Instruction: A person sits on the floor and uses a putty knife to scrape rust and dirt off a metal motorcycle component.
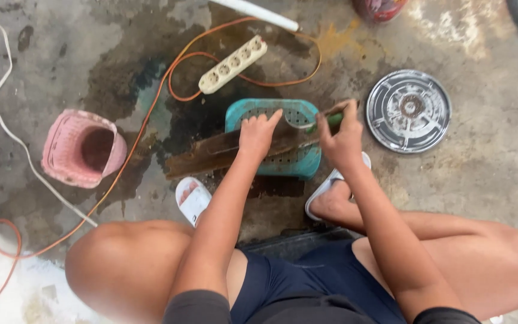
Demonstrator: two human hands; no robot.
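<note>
The left hand (258, 133) is pressing fingers-down on a rusty metal strip (211, 157) lying across a teal stool (295, 162). The right hand (342, 133) is gripping a green-handled tool (331, 119); a slip could be driving it into the left fingers, just beside it

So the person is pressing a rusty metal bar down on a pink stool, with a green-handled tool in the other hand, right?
Not quite: in the head view the stool under the rusty metal bar is teal, not pink. The pink thing is a basket lying off to the side. The left hand does press the bar, and the right hand holds a green-handled tool.
</note>
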